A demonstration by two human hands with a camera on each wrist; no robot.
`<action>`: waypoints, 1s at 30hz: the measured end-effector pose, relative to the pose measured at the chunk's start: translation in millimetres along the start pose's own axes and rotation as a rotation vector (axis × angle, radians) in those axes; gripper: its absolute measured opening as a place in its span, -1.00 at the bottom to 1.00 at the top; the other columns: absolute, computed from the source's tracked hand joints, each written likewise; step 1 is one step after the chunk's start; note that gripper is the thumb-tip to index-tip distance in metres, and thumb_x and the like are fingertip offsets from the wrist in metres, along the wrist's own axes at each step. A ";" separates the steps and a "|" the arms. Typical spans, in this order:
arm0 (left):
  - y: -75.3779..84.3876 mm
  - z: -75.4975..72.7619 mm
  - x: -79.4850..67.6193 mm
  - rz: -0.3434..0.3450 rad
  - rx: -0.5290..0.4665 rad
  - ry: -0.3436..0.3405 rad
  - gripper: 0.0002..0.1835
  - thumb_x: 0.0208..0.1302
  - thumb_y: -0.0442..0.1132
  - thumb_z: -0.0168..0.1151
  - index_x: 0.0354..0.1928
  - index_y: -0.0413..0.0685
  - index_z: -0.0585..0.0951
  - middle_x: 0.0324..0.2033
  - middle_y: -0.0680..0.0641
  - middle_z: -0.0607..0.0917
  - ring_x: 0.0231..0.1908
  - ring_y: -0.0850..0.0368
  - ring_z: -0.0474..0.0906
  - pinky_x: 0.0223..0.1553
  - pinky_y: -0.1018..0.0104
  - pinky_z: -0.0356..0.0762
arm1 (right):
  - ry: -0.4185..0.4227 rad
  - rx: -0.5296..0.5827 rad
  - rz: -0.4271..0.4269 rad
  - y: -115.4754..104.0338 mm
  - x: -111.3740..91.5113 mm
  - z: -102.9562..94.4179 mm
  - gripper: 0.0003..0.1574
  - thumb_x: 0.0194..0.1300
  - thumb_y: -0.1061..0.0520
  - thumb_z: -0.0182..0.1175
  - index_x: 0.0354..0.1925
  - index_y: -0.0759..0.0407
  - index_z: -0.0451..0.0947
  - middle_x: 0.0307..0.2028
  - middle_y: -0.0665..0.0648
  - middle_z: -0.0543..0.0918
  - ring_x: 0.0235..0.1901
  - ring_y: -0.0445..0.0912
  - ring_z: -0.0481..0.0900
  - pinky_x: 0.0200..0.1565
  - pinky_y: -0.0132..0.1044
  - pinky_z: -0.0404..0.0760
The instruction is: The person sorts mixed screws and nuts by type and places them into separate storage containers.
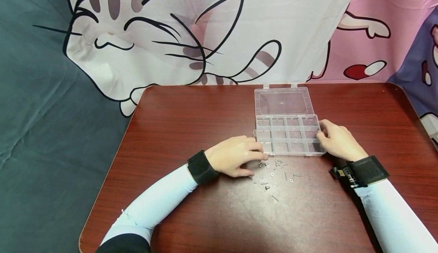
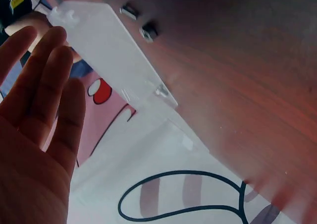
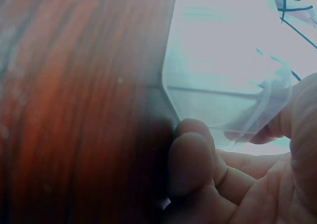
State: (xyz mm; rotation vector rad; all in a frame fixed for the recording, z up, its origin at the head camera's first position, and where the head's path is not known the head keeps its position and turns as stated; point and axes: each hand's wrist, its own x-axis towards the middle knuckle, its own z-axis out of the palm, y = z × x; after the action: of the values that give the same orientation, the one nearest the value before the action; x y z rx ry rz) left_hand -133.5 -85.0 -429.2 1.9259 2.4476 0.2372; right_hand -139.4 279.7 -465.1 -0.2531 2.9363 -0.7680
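Note:
A clear plastic compartment box [image 1: 286, 134] lies on the table with its lid [image 1: 283, 102] folded back. My right hand [image 1: 340, 140] grips the box's right side, the fingers curled at its corner and the thumb over the wall; the right wrist view shows these fingers [image 3: 190, 157] close up. Beside the front left corner is my left hand [image 1: 236, 156], palm down with its fingers stretched toward the box. Its fingers [image 2: 62, 80] hold nothing in the left wrist view. Small metal screws [image 1: 297, 175] and washers [image 1: 272, 174] lie scattered before the box.
The brown wooden table [image 1: 191, 112] ends at a back edge just behind the lid. A white curtain [image 1: 301, 24] with a cartoon cat hangs there, with pink cloth [image 1: 369, 51] on the right. Greenish cloth [image 1: 51, 150] covers the left side.

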 end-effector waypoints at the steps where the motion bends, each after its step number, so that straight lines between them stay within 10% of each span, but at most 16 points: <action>1: 1.2 1.5 0.1 0.004 -0.007 -0.007 -0.46 0.23 0.08 0.41 0.24 0.11 0.63 -0.02 0.14 0.63 -0.03 0.21 0.52 0.06 0.30 0.50 | 0.001 -0.001 0.000 0.1 0.0 -0.1 -0.50 0.45 0.14 0.01 0.26 0.35 0.45 -0.13 0.37 0.72 -0.23 0.15 0.68 -0.18 0.07 0.56; 13: 10.8 22.9 6.3 -0.029 0.081 -0.028 -0.86 0.49 -0.17 0.17 -0.06 0.11 0.69 -0.19 0.13 0.62 -0.14 0.24 0.58 -0.07 0.34 0.62 | -0.022 0.009 0.012 0.3 0.0 0.5 -0.48 0.47 0.13 0.01 0.28 0.38 0.42 -0.06 0.44 0.69 -0.20 0.19 0.67 -0.14 0.18 0.59; 30: 14.1 28.7 6.0 -0.040 0.187 0.002 -0.81 0.49 -0.27 0.13 -0.33 0.13 0.62 -0.36 0.13 0.49 -0.38 0.28 0.40 -0.35 0.39 0.52 | 0.000 -0.015 -0.011 -9.0 -3.3 4.2 -0.52 0.44 0.16 -0.02 0.23 0.37 0.44 -0.16 0.38 0.70 -0.29 0.14 0.64 -0.20 0.09 0.56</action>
State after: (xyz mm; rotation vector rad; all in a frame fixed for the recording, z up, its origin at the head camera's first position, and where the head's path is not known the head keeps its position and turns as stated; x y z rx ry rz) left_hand -118.2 -72.9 -455.2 1.9409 2.5915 0.0091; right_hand -134.4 270.5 -464.2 -0.2711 2.9435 -0.7483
